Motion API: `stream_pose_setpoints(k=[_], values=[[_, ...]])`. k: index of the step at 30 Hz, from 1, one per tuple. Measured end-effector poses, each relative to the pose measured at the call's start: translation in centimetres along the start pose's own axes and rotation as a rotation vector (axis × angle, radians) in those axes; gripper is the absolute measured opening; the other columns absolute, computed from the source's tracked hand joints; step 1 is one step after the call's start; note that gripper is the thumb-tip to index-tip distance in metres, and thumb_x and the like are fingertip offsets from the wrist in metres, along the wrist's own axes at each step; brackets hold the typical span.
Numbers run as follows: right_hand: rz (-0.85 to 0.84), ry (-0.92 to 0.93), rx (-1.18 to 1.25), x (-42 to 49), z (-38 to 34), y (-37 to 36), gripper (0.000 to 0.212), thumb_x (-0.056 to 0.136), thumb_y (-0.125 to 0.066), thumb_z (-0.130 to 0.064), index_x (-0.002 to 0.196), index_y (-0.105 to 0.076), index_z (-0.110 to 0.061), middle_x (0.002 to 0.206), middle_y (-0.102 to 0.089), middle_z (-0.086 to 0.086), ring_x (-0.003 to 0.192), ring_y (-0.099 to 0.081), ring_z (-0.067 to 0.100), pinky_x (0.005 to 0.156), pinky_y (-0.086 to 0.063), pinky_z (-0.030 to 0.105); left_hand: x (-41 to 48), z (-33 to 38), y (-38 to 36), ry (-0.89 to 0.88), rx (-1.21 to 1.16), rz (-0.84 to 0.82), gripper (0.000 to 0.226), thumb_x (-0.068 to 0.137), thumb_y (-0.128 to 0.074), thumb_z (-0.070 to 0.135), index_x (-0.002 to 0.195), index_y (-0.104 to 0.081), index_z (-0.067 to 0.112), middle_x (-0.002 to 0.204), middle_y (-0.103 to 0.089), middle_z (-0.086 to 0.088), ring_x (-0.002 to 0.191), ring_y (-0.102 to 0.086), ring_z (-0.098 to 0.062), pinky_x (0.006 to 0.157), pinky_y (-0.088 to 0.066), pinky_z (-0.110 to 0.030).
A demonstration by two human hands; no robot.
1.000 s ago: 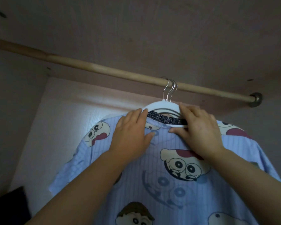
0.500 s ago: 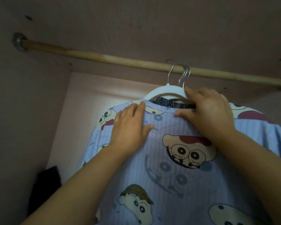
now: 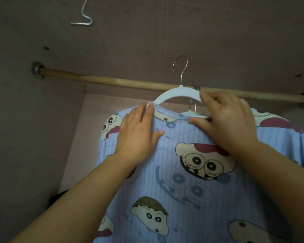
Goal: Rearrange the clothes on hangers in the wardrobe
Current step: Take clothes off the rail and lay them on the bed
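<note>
Below our right fingers (image 3: 211, 100), curled round the white hanger (image 3: 174, 95), hangs the shirt (image 3: 182, 190); our left fingers (image 3: 142, 114) press flat on its shoulder. The hook (image 3: 182, 67) is off the rod (image 3: 130, 84); a slip could drop it.

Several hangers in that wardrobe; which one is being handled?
Find the wooden rod across the wardrobe. Just below its middle, the right hand grips a white hanger inside the blue cartoon-print shirt. Unlike the second hanger behind it, its hook stands free above the rod.

Dim, murky wardrobe interior; back panel glows brightest; wide-angle edges bend.
</note>
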State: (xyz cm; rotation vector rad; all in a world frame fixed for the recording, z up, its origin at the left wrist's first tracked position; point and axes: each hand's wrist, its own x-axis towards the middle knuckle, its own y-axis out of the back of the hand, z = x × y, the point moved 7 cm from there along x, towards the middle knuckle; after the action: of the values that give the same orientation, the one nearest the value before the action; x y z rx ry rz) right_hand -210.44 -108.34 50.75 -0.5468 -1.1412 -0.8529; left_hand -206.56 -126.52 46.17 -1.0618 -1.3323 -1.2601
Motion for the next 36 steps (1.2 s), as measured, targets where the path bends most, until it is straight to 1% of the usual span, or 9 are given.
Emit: stream_pose_setpoints(k=[4,7,12,17,22,25,29,33,36], values=[[0.041,-0.002,0.064,-3.6,-1.2,1.1,0.070,0.074,-0.059,-0.054,0.123,-0.057,-0.004,0.106,-0.064,0.017,0.092,-0.060,0.036,0.076,-0.045,0.044,-2.8,0.7,0.8,-0.024,0.033,-0.038,0.079,0.085,-0.055,0.050,0.148,-0.018,0.020,0.152,-0.023,-0.005,0.139,-0.017,-0.023,0.115,-0.010,-0.040],[0.037,-0.003,0.096,-6.7,-2.3,1.3,0.069,0.075,-0.052,-0.052,0.120,-0.059,-0.001,0.100,-0.065,0.018,0.083,-0.061,0.034,0.071,-0.048,0.043,-6.0,0.9,1.5,-0.041,0.042,-0.058,0.076,0.083,-0.059,0.048,0.145,-0.028,0.016,0.146,-0.036,-0.007,0.135,-0.029,-0.025,0.114,-0.018,-0.047],[0.022,0.004,0.175,-13.2,-4.4,1.0,0.065,0.075,-0.059,-0.048,0.117,-0.062,0.000,0.097,-0.066,0.018,0.076,-0.062,0.033,0.066,-0.048,0.039,-12.4,0.8,2.3,0.017,0.012,-0.111,0.072,0.078,-0.060,0.051,0.135,-0.046,0.010,0.127,-0.055,-0.008,0.119,-0.048,-0.029,0.105,-0.032,-0.053],[-0.084,0.021,0.220,-20.4,-7.0,0.6,0.064,0.080,-0.050,-0.053,0.116,-0.064,-0.002,0.096,-0.067,0.015,0.076,-0.063,0.031,0.065,-0.049,0.037,-19.7,1.2,2.8,0.082,0.035,-0.187,0.064,0.075,-0.059,0.051,0.123,-0.059,0.008,0.102,-0.063,-0.011,0.097,-0.059,-0.033,0.086,-0.044,-0.061],[-0.254,-0.020,0.253,-27.2,-9.0,2.2,0.064,0.082,-0.047,-0.053,0.119,-0.062,-0.003,0.096,-0.067,0.015,0.075,-0.064,0.033,0.065,-0.051,0.040,-26.2,2.5,3.8,0.118,-0.020,-0.285,0.058,0.078,-0.049,0.048,0.117,-0.064,0.008,0.092,-0.063,-0.010,0.085,-0.060,-0.032,0.081,-0.049,-0.054],[-0.331,-0.058,0.254,-30.1,-9.7,4.9,0.064,0.082,-0.053,-0.052,0.120,-0.061,-0.001,0.098,-0.067,0.017,0.074,-0.063,0.034,0.063,-0.050,0.040,-29.0,3.7,5.0,0.093,-0.042,-0.315,0.055,0.078,-0.052,0.047,0.114,-0.065,0.008,0.090,-0.064,-0.011,0.083,-0.061,-0.031,0.080,-0.049,-0.047],[-0.366,-0.084,0.218,-32.1,-10.5,10.1,0.062,0.077,-0.068,-0.040,0.124,-0.056,-0.001,0.101,-0.066,0.019,0.073,-0.063,0.035,0.060,-0.048,0.037,-31.2,5.7,7.5,0.060,-0.148,-0.354,0.057,0.083,-0.047,0.051,0.114,-0.066,0.008,0.087,-0.066,-0.011,0.080,-0.063,-0.033,0.075,-0.049,-0.047],[-0.368,-0.104,0.083,-33.7,-11.9,17.3,0.054,0.087,-0.056,-0.039,0.128,-0.043,-0.007,0.103,-0.066,0.016,0.087,-0.054,0.027,0.064,-0.046,0.032,-33.1,8.1,11.5,0.029,-0.307,-0.363,0.052,0.080,-0.052,0.042,0.116,-0.063,0.007,0.088,-0.066,-0.012,0.079,-0.062,-0.033,0.071,-0.047,-0.045],[-0.413,-0.164,0.009,-34.8,-13.2,23.3,0.052,0.086,-0.049,-0.039,0.127,-0.045,-0.008,0.104,-0.065,0.015,0.084,-0.057,0.029,0.065,-0.045,0.031,-34.7,10.2,14.9,-0.013,-0.402,-0.381,0.051,0.082,-0.048,0.041,0.119,-0.060,0.008,0.093,-0.066,-0.013,0.082,-0.061,-0.033,0.074,-0.047,-0.045]])
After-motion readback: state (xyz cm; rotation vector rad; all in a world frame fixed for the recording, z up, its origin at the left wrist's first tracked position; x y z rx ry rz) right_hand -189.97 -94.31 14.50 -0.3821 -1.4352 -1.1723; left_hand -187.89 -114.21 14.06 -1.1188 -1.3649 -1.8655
